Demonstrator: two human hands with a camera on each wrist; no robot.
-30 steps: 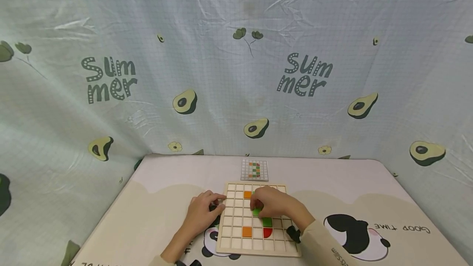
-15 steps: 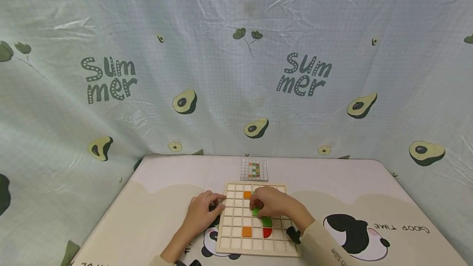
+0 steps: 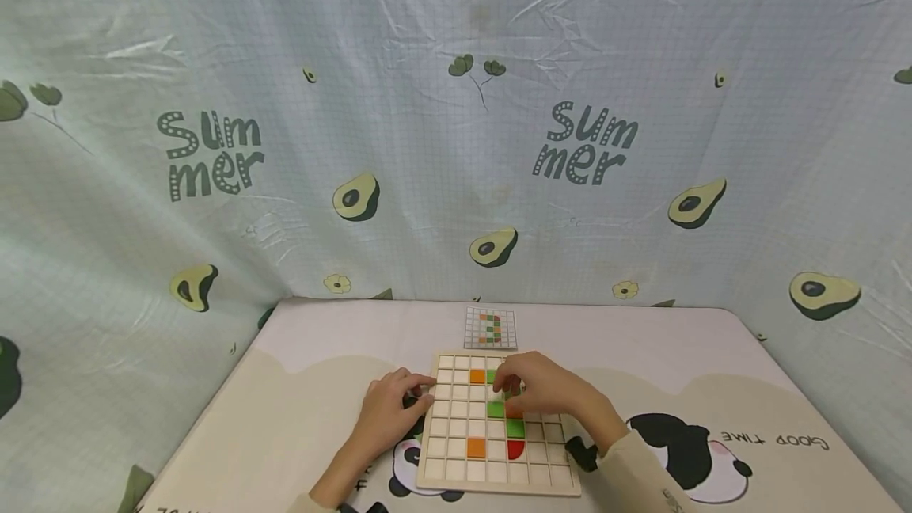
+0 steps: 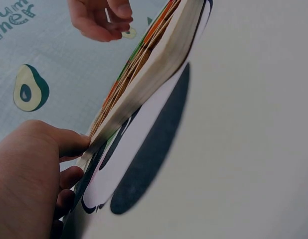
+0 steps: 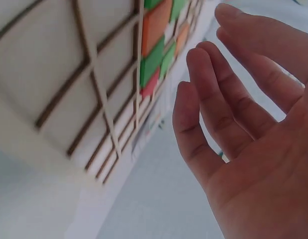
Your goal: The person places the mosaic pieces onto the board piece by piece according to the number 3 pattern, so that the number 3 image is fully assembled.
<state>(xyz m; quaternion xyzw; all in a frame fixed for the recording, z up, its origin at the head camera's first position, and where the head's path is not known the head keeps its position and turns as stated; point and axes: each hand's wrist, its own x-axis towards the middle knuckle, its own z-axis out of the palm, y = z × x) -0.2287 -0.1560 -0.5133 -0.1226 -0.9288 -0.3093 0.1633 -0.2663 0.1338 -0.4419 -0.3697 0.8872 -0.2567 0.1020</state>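
Note:
A wooden grid board [image 3: 499, 488] lies on the table, with coloured tiles in some of its cells. An orange tile [image 3: 476, 447], a green tile [image 3: 514, 428] and a red round-cornered tile [image 3: 516, 449] show plainly in the head view. My left hand [image 3: 390, 406] rests at the board's left side, a fingertip touching its edge in the left wrist view. Over the upper middle of the board hovers my right hand [image 3: 552, 388], partly hiding tiles below it. Seen from the right wrist, its fingers [image 5: 209, 94] are loosely bent, hold nothing, and stand apart from the tiles.
Behind the board lies a small card [image 3: 490, 328] printed with a coloured grid pattern. The tablecloth [image 3: 299, 394] carries panda drawings and lettering. A patterned curtain [image 3: 427, 141] hangs behind and at both sides of the table.
My right hand has lifted off the tiles and shifted to the right, uncovering part of an orange tile beside a green one. My left hand has stayed at the board's edge.

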